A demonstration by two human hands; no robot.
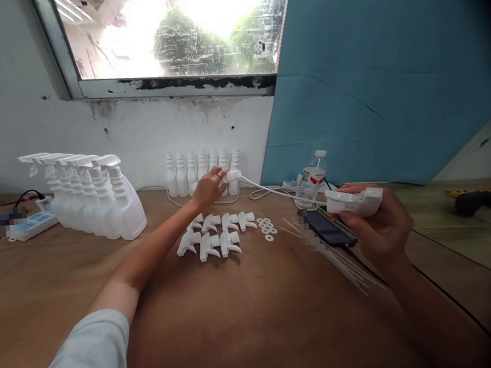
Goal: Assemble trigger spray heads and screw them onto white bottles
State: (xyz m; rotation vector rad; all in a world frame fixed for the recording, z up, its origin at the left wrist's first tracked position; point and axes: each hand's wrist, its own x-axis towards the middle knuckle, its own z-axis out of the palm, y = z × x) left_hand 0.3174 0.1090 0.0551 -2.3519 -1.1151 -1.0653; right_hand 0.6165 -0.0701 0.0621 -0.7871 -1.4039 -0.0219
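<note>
My left hand [208, 188] reaches to the back and is closed around a white spray bottle, mostly hidden behind the fingers. The bottle's neck [233, 176] points right. In my right hand [385, 229] is a white trigger sprayer head [353, 200], raised above the table. Its thin dip tube [272, 189] stretches left, with the tip at the bottle's mouth; whether it is inside I cannot tell. Below my left hand lie several loose trigger sprayer heads [210, 247]. Beside them are small white ring washers [267, 226] and loose thin tubes [347, 269].
Bottles with sprayers fitted [123, 212] stand in a row at left, near a power strip [32, 225]. Several topless bottles [182, 178] line the wall. A water bottle [313, 179] and a phone [329, 227] sit near my right hand. A blue curtain [348, 83] hangs behind.
</note>
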